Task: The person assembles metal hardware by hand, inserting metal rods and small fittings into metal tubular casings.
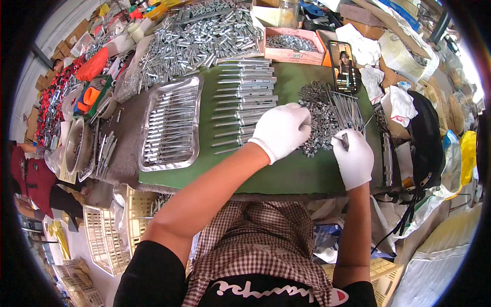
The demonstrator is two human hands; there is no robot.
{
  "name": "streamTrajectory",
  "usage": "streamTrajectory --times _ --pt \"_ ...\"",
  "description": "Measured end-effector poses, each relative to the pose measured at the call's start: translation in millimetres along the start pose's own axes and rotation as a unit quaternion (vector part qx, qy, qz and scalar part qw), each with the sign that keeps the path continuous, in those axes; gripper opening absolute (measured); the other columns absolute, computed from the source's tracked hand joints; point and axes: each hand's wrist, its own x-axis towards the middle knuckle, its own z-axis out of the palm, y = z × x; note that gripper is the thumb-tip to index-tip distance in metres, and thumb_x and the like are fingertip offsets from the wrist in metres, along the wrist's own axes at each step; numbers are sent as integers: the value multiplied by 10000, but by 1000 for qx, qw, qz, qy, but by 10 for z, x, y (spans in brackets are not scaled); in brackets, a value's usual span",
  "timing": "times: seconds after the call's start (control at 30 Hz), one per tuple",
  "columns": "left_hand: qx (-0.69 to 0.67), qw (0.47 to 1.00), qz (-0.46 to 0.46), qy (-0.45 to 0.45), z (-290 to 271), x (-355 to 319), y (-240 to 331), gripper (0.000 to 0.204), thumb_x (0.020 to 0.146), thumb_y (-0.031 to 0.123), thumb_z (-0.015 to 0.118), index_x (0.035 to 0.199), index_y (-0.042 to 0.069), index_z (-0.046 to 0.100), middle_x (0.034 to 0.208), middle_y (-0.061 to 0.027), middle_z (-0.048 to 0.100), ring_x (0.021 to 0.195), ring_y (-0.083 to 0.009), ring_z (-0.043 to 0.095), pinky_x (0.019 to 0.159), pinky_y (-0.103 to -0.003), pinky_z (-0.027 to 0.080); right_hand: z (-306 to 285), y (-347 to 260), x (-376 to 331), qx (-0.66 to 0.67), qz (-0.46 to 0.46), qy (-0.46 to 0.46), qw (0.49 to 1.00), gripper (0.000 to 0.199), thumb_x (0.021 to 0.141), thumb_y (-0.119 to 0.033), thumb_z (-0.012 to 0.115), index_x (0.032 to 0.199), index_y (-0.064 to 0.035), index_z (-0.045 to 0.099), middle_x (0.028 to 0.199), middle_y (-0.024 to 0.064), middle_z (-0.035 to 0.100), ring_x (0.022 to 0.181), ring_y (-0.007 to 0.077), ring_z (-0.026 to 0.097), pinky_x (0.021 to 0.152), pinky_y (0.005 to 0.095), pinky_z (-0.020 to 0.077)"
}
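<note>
My left hand [286,132], in a white glove, is at the left edge of a heap of small metal fittings [323,120]. Its fingers are curled in; whatever they hold is hidden. My right hand [354,159], gloved too, is closed at the heap's lower right, with a small dark metal piece [345,142] between thumb and fingers. Thin metal rods [349,110] lie in a bundle just above it. Left of my left hand, silver tubes with thin rods [248,92] are lined up in a column on the green mat [225,176].
A metal tray [144,165] of similar rods stands on the left. Behind are a large pile of silver tubes [199,41] and a pink box [294,56] of small parts. A phone [342,66] leans at the back right. Another person [38,179] is at the far left.
</note>
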Motion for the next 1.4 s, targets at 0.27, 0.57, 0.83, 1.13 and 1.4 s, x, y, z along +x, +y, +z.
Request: streamTrajectory --times 0.27,0.57,0.83,1.13,1.4 --pt "73 992 106 -6 146 -15 -108 75 796 157 628 826 89 639 802 -110 607 807 -310 614 744 -424 503 -24 14 -48 -54 -48 24 997 129 856 -120 608 954 -66 674 894 134 633 813 316 628 739 390 493" --pt "215 976 33 -3 -456 -670 -75 217 779 182 688 965 84 635 898 -83 608 826 -293 605 735 -430 484 -166 -220 -427 154 99 6 983 245 930 -69 544 1133 -9 669 934 106 691 723 152 619 704 288 491" --pt "225 974 -35 8 -387 -873 -56 227 775 216 708 954 93 640 917 -74 605 859 -297 584 748 -427 463 37 -289 -545 159 83 17 984 230 906 -26 537 1081 -1 685 846 94 665 660 137 588 659 270 483" --pt "129 988 47 71 -417 -1052 -111 280 778 138 721 1011 100 571 992 -95 581 838 -284 610 739 -385 506 -54 -561 -732 289 129 -88 944 265 920 -47 521 1136 24 655 905 129 687 729 158 616 726 276 492" --pt "218 967 115 -70 -515 -958 288 233 790 262 696 951 133 589 752 -22 556 701 -206 594 628 -355 490 34 -812 -667 378 237 -179 877 278 978 -141 500 1151 25 640 842 71 691 577 65 493 561 228 411"
